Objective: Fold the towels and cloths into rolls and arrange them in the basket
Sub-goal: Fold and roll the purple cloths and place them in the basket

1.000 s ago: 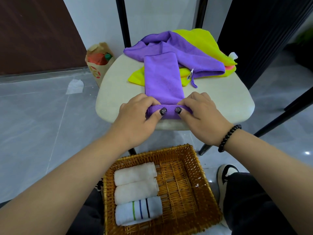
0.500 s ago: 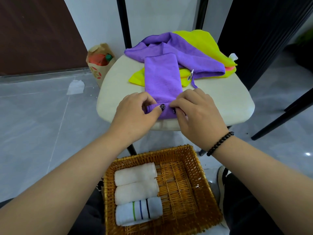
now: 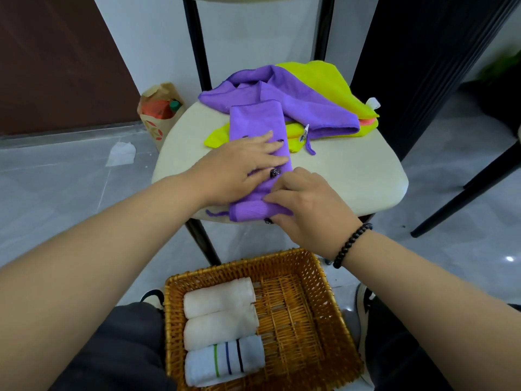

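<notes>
Grey tiled floor (image 3: 56, 198) all round, brown door (image 3: 50, 60) back left, cream chair seat (image 3: 352, 176) serving as the surface. Spread lengthwise on it, a folded purple cloth (image 3: 255, 122), near end rolled up into a short tube at the seat's front edge. Left hand (image 3: 239, 165) flat on the strip, fingers straight and fanned, pressing it down. Right hand (image 3: 307, 204) over the rolled end, fingers curled onto the roll, thumb underneath, gripping it; black bead bracelet (image 3: 352, 244) on that wrist. Behind the strip, heaped at the back of the seat: another purple cloth (image 3: 310, 108), loose and rumpled, lying over a yellow cloth (image 3: 324, 80), with a sliver of pink cloth (image 3: 368, 121) peeking out at the right. Down on the floor, close to the knees, a wicker basket (image 3: 310, 320). Inside, along its left side, three rolls side by side and touching: two plain white towels (image 3: 220, 297) at the far end, then a striped towel (image 3: 225, 359) nearest, with green, blue and dark bands. Right half of the basket showing bare weave. Off to the left by the wall, a paper bag (image 3: 158, 114) with something orange and a green cap inside, and a scrap of white paper (image 3: 121, 153) on the tiles. Dark trousers and a sneaker (image 3: 363, 306) visible at the bottom edge.
</notes>
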`<action>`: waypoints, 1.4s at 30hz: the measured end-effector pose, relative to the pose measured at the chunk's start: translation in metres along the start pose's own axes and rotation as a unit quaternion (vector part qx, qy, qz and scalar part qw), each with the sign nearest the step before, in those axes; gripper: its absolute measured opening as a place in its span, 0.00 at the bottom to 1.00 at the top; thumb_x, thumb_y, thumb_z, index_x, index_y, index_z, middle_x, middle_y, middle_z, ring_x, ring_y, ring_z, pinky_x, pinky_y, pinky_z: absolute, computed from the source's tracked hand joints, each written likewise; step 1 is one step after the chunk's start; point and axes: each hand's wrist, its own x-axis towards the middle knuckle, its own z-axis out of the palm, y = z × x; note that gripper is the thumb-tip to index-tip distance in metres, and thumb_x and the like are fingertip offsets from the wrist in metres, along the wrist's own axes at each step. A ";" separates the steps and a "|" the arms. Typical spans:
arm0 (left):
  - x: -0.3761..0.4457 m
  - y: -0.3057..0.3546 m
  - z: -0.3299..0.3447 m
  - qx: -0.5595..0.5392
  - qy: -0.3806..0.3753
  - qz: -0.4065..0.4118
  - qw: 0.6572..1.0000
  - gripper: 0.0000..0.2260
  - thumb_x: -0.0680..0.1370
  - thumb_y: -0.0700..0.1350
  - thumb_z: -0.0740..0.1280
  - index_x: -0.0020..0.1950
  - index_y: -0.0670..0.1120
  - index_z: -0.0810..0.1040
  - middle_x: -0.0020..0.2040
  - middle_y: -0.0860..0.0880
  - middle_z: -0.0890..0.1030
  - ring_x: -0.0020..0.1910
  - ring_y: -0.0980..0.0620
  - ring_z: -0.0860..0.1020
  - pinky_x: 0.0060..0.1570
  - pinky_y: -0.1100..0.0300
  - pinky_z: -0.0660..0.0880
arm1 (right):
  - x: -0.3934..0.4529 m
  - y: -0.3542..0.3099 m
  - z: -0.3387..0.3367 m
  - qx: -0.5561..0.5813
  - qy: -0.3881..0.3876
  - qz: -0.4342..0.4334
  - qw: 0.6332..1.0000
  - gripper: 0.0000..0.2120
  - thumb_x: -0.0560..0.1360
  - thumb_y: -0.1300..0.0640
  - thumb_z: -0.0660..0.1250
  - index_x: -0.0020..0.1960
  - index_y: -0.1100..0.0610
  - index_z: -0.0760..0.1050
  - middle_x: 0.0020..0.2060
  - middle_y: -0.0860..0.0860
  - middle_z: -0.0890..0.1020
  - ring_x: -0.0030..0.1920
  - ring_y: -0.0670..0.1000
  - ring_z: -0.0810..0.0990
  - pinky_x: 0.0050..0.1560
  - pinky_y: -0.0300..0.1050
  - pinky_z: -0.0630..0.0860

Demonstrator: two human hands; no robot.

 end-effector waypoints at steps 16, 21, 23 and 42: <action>0.006 -0.010 0.017 0.070 -0.083 -0.112 0.988 0.41 0.67 0.74 0.39 0.78 0.59 0.45 0.80 0.52 0.42 0.78 0.52 0.40 0.75 0.50 0.41 | -0.008 -0.003 -0.005 0.020 -0.015 -0.011 1.000 0.07 0.67 0.59 0.67 0.42 0.58 0.83 0.40 0.52 0.76 0.42 0.55 0.74 0.39 0.53 0.74; -0.002 -0.017 0.013 0.033 -0.052 -0.153 0.986 0.29 0.79 0.65 0.51 0.78 0.57 0.54 0.80 0.50 0.48 0.78 0.52 0.45 0.75 0.43 0.47 | -0.005 0.005 -0.009 0.060 -0.059 0.031 0.996 0.16 0.74 0.51 0.59 0.50 0.58 0.81 0.44 0.53 0.76 0.45 0.54 0.71 0.46 0.54 0.74; -0.015 -0.009 0.005 0.001 -0.005 -0.121 0.993 0.21 0.82 0.55 0.55 0.75 0.53 0.66 0.78 0.49 0.59 0.78 0.51 0.52 0.75 0.45 0.50 | -0.003 0.005 -0.009 0.068 -0.078 0.046 0.994 0.22 0.75 0.46 0.52 0.52 0.57 0.80 0.45 0.51 0.75 0.45 0.51 0.66 0.47 0.53 0.71; -0.067 0.034 0.007 -0.145 0.093 -0.183 0.968 0.10 0.75 0.54 0.63 0.47 0.47 0.75 0.66 0.52 0.77 0.69 0.55 0.70 0.65 0.44 0.70 | 0.008 0.004 -0.014 0.231 -0.005 0.177 0.957 0.13 0.73 0.68 0.64 0.47 0.50 0.76 0.45 0.45 0.71 0.44 0.31 0.70 0.44 0.23 0.63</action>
